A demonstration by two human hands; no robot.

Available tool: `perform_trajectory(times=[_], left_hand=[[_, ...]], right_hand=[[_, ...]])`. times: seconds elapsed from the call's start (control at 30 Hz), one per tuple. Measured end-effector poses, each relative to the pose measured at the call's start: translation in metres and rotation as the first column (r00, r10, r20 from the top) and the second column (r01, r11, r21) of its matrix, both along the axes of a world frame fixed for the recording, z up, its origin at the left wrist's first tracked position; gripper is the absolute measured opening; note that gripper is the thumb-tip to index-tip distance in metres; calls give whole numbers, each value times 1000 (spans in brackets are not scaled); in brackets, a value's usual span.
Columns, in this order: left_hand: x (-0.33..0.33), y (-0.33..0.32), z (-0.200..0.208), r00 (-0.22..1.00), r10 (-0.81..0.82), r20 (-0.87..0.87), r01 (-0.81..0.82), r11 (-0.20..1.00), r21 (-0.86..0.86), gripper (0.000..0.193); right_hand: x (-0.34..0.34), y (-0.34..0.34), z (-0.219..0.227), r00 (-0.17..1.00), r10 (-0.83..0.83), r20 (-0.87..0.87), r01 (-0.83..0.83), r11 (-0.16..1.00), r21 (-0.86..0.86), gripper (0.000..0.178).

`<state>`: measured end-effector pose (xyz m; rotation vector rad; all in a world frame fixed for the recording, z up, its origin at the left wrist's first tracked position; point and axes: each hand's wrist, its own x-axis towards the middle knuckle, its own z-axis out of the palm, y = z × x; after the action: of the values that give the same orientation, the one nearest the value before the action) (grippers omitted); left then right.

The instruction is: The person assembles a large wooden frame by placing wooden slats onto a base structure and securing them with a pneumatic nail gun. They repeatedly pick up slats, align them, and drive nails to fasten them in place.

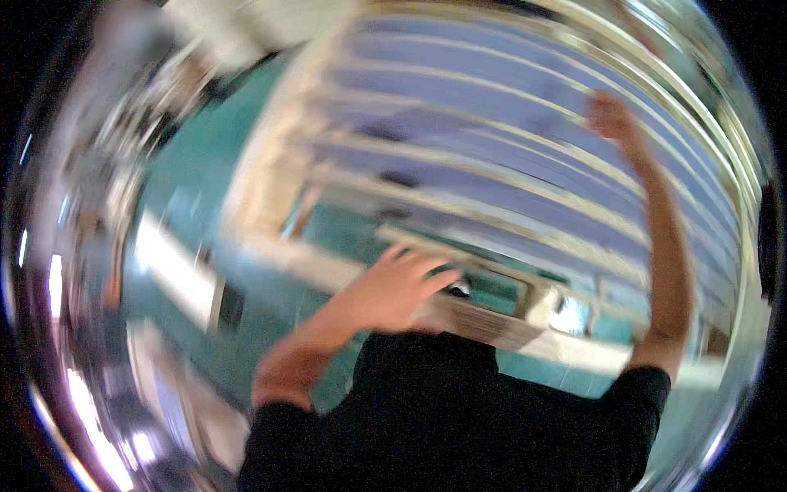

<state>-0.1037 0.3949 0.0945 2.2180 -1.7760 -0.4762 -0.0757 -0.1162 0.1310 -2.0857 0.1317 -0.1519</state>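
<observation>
A large pale wooden frame fills the middle and right, with light slats running across blue-violet panels. Close to my body, my left hand hovers at the near edge of the frame with its fingers spread. Beside its thumb shows a small black-and-white thing, too blurred to name. My right arm reaches far forward over the slats. At its end my right hand is smeared by motion; its fingers and anything in them cannot be made out.
Green floor shows left of the frame and through its near gaps. A white board-like piece lies at the left. Blurred clutter stands at the far left. Pale rails run along the frame's far right side.
</observation>
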Motion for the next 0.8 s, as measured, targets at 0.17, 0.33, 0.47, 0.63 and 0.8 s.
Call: perform_trajectory(times=[0.17,0.33,0.47,0.63,0.8], left_hand=[[-17,8,-36,978,33,-207,5,983,182,102],[-71,-3,3,998,-56,-27,60,981,184,98],[-96,-37,-7,994,-109,21,111,987,-119,81],[-236,-109,-1,907,-212,-364,102,949,-299,57],[-446,-199,-101,675,-442,-591,466,876,-122,35]], right_hand=[[-221,280,33,893,450,-1,-450,891,60,31],[-412,390,-103,995,98,-37,-66,861,505,41],[-574,438,-299,309,-614,-727,795,586,-157,39],[-833,536,-472,-407,-555,-725,906,-349,-241,27],[-1080,552,-455,-817,-334,-470,529,-759,-380,22]])
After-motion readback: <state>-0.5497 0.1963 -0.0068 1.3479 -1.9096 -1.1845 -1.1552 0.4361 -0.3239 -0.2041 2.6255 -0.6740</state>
